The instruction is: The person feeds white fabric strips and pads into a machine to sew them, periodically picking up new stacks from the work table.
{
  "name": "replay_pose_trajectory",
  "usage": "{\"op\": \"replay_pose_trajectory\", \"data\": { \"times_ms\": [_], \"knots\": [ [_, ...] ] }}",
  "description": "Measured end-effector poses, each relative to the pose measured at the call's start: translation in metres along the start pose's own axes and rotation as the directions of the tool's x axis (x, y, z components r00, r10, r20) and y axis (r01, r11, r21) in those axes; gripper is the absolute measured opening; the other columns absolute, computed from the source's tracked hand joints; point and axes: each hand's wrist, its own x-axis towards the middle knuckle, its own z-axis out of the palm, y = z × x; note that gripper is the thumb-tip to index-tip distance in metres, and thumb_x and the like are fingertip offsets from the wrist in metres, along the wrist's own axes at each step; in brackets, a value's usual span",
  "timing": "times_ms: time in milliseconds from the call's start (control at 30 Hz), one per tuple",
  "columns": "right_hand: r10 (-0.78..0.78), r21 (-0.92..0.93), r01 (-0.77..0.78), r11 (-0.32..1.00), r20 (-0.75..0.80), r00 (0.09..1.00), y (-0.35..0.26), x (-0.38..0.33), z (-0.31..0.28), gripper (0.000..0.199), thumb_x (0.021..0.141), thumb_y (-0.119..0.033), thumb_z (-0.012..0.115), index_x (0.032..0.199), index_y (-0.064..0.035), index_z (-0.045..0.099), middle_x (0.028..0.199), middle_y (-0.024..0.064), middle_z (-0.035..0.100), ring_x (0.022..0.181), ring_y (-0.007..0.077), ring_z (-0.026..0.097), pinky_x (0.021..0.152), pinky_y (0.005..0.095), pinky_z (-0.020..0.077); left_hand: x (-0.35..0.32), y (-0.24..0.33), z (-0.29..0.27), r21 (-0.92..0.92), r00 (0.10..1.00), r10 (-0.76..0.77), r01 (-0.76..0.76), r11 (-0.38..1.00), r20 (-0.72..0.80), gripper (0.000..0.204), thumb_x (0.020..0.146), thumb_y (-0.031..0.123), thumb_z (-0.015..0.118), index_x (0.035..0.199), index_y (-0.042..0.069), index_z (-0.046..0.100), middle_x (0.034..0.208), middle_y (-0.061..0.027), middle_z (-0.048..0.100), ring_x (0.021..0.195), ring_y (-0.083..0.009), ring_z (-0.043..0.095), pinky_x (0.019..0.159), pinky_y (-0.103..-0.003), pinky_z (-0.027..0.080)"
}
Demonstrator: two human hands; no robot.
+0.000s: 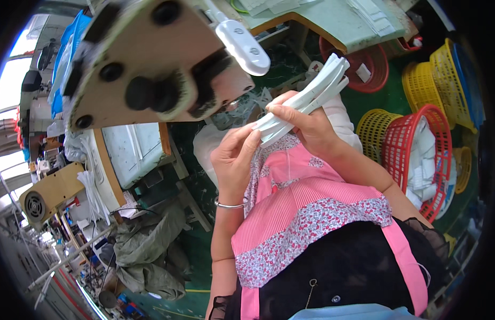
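Observation:
A bundle of white flat strips (319,88), which look like folded fabric bands, is held slantwise above my lap. My left hand (234,154) pinches its lower left end between thumb and fingers. Around the middle of the bundle my right hand (309,125) is closed, its thumb lying across the top strips. The free ends fan out slightly toward the upper right. Below both hands lies my pink apron (306,205) with a floral border.
A large sewing machine head (141,69) looms close at upper left, with a white two-button controller (242,45) beside it. Worktables (333,34) stand ahead. On the right are a red basket (388,154) holding white cloth and yellow baskets (420,85). Grey cloth (151,248) hangs at left.

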Motion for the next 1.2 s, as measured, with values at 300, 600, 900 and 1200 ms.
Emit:
{"op": "replay_pose_trajectory", "data": {
  "times_ms": [300, 600, 900, 1200],
  "knots": [
    [-0.324, -0.298, 0.350, 0.888, 0.134, 0.937, 0.014, 0.009, 0.011, 0.016, 0.085, -0.003, 0.074, 0.097, -0.0026, 0.064, 0.093, 0.0069, 0.068, 0.083, 0.0091, 0.063, 0.071, 0.0246, 0.0507, 0.011, 0.020, 0.003, 0.051, 0.977, 0.095, -0.086, 0.995, -0.189, 0.015, 0.091, 0.002, 0.066, 0.104, -0.004, 0.069, 0.093, -0.0070, 0.069, 0.083, -0.0087, 0.060, 0.077, -0.023, 0.047],
    [-0.411, -0.132, 0.397, 0.908, -0.101, 0.906, 0.028, 0.005, 0.028, 0.017, 0.089, 0.001, 0.068, 0.099, -0.0035, 0.055, 0.096, 0.0088, 0.067, 0.087, 0.0092, 0.063, 0.078, 0.0250, 0.0508, 0.016, 0.020, 0.018, -0.457, 0.975, -0.139, 0.045, 0.888, -0.174, 0.018, 0.091, 0.006, 0.068, 0.107, -0.004, 0.068, 0.092, -0.0088, 0.070, 0.078, -0.0087, 0.059, 0.076, -0.021, 0.045],
    [-0.430, -0.194, 0.409, 0.892, -0.081, 0.899, 0.037, 0.006, 0.039, 0.017, 0.088, 0.002, 0.069, 0.096, -0.0026, 0.055, 0.096, 0.0104, 0.068, 0.084, 0.0088, 0.063, 0.075, 0.0238, 0.0508, 0.026, 0.000, 0.010, -0.255, 0.914, 0.072, -0.186, 0.949, -0.399, 0.010, 0.090, 0.004, 0.068, 0.096, -0.004, 0.069, 0.080, -0.0025, 0.063, 0.074, -0.0072, 0.055, 0.072, -0.021, 0.042],
    [-0.447, -0.160, 0.433, 0.887, -0.068, 0.892, 0.037, 0.011, 0.040, 0.018, 0.086, 0.002, 0.072, 0.096, 0.0006, 0.057, 0.092, 0.0100, 0.070, 0.082, 0.0097, 0.065, 0.072, 0.0239, 0.0523, 0.027, 0.018, 0.014, -0.196, 0.905, 0.049, -0.144, 0.970, -0.422, 0.007, 0.089, 0.003, 0.066, 0.092, -0.003, 0.068, 0.080, -0.0023, 0.063, 0.073, -0.0075, 0.053, 0.071, -0.021, 0.041]
  ]
}}
